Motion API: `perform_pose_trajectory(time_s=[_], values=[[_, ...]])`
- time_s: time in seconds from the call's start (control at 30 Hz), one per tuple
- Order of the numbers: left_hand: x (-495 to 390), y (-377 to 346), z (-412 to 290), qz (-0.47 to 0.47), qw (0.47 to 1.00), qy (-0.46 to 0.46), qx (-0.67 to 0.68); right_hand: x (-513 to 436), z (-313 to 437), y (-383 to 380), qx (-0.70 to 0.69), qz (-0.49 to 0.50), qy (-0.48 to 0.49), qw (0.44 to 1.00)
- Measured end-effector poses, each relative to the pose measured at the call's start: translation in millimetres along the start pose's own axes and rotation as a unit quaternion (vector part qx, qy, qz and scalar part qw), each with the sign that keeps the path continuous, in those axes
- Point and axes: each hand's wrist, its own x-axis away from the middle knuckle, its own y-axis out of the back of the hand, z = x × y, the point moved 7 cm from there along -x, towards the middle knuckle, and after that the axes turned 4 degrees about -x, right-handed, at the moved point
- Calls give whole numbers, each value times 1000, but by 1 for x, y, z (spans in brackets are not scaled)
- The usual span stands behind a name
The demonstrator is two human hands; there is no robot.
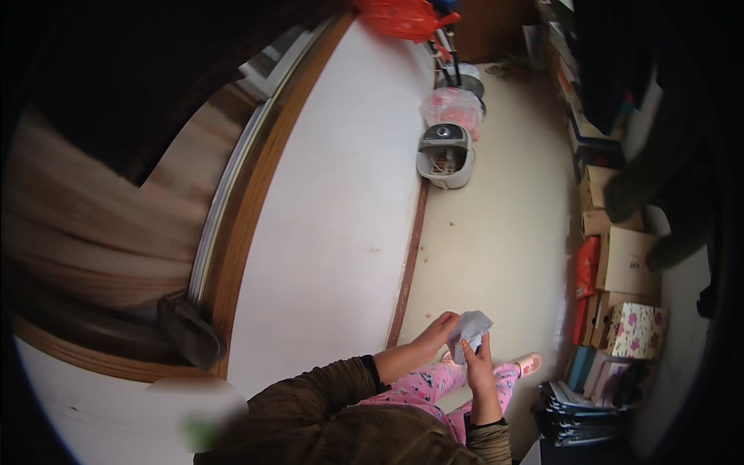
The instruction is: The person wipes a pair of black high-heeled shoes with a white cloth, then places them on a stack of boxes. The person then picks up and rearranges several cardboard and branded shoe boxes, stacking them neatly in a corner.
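A crumpled, pale grey-white sheet (474, 325), perhaps a tissue or thin cloth, is held between both hands in front of my legs. My left hand (437, 337) grips its left edge with fingers bent around it. My right hand (479, 360) pinches the lower right part, the thumb lying over the front. A small dark spot shows beside the right thumb; what it is cannot be made out. Below the hands are my pink patterned trousers (427, 383) and a pink slipper (529, 364) on the pale floor (494, 244).
Along the white wall (325, 203) stand a grey foot-bath-like appliance (445, 156), a pinkish plastic bag (450, 107) and a red bag (401, 20). Cardboard boxes (630, 261), a floral box (636, 330) and stacked folders (581, 415) line the right side. A wood-trimmed window ledge (256, 221) runs left.
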Motion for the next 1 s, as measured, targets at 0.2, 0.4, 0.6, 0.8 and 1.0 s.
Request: perform_pose_trajectory(time_s=[0.2, 0.4, 0.6, 0.8, 1.0], values=[[31, 36, -12, 55, 990, -89, -97, -15, -27, -18, 18, -90, 78, 993], [83, 104, -19, -83, 974, -156, -144, -42, 21, -76, 110, -97, 106, 984], [168, 184, 17, -135, 986, -90, -26, -25, 90, -272, 193, 110, 248, 943], [251, 251, 59, -204, 975, -64, 63, 27, 115, -461, 198, 212, 507, 812], [328, 291, 84, -314, 922, -97, 206, 38, 34, -617, 297, 339, 594, 667]])
